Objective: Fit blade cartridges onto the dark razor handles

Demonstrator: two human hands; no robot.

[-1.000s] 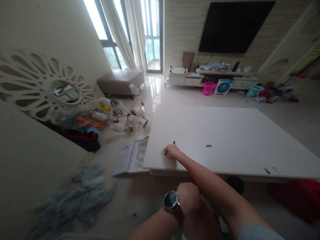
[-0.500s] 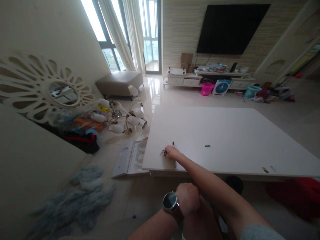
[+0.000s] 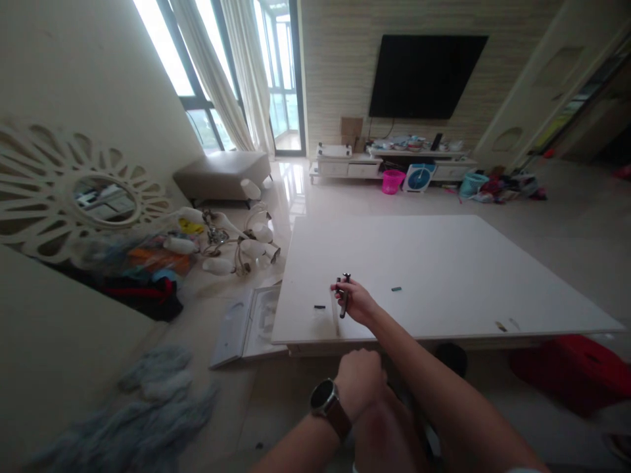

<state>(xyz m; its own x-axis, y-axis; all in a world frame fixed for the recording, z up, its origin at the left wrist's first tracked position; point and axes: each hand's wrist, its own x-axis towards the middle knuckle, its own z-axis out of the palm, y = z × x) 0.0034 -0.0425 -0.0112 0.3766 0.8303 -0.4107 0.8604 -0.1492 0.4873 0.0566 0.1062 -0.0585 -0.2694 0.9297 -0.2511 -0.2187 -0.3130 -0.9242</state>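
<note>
My right hand [image 3: 358,303] is raised over the near left part of a large white board [image 3: 444,263] and is closed on a thin dark tool [image 3: 344,295] that stands nearly upright in my fingers. A small dark piece [image 3: 320,307] lies on the board just left of that hand. A small green piece [image 3: 396,288] lies to its right. My left hand [image 3: 359,384], with a watch [image 3: 323,399] on the wrist, is a closed fist resting near my knee below the board's front edge. Whether it holds anything is hidden.
A white tray-like panel [image 3: 246,322] lies on the floor left of the board. Beyond it lie a chandelier [image 3: 236,240], a heap of bags and a grey rag [image 3: 152,394]. A red box [image 3: 576,368] sits at the right. A bench, TV stand and baskets stand at the back.
My right hand has lifted off the board with the thin dark tool in it and moved slightly right. A small dark piece stays on the board. The view has shifted left and down.
</note>
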